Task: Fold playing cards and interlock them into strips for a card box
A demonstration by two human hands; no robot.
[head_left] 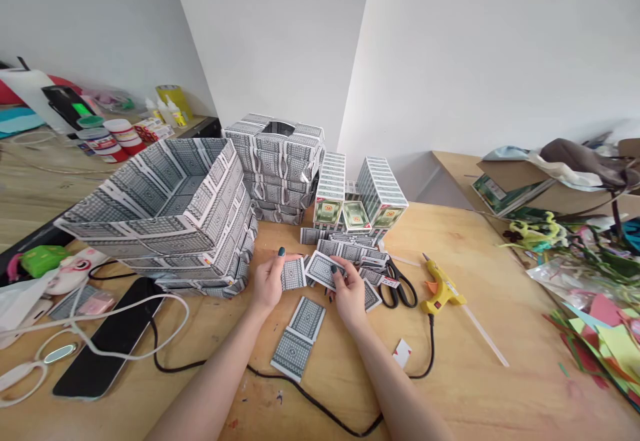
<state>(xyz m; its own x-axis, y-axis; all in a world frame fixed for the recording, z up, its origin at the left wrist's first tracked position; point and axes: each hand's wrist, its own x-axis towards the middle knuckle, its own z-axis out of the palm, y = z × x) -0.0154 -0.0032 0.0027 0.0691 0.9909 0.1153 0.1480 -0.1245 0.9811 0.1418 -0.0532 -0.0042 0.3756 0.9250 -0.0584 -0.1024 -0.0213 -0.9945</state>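
I am pinching a folded card (pixel 293 274) in my left hand (pixel 267 282), thumb on top and fingers curling underneath. I am holding it just above the wooden table (pixel 500 401), near its middle. My right hand (pixel 350 296) is gripping a second card (pixel 320 269) by its lower edge, with the thumb pressing on its patterned back. The two cards are sitting just beside each other between my hands; I cannot tell whether their edges are touching.

A joined pair of cards (pixel 299 336) is lying flat on the wood just below them, between my wrists. A loose pile of cards (pixel 353 252) is spreading out behind my right hand. Black-handled scissors (pixel 403 288) are lying just to the right of that hand. A yellow glue gun (pixel 440 291) is resting beside them, its black cord (pixel 431 351) trailing toward me.

Behind the pile, rows of card packs (pixel 356 194) are standing on end. To the left of my left hand, a large open box (pixel 170 218) faced with the same patterned cards is standing close by. A second card-covered box (pixel 277 161) is sitting behind it against the wall corner. Farther left, a dark phone (pixel 107 351) is lying flat with a white cable (pixel 125 351) crossing over it.
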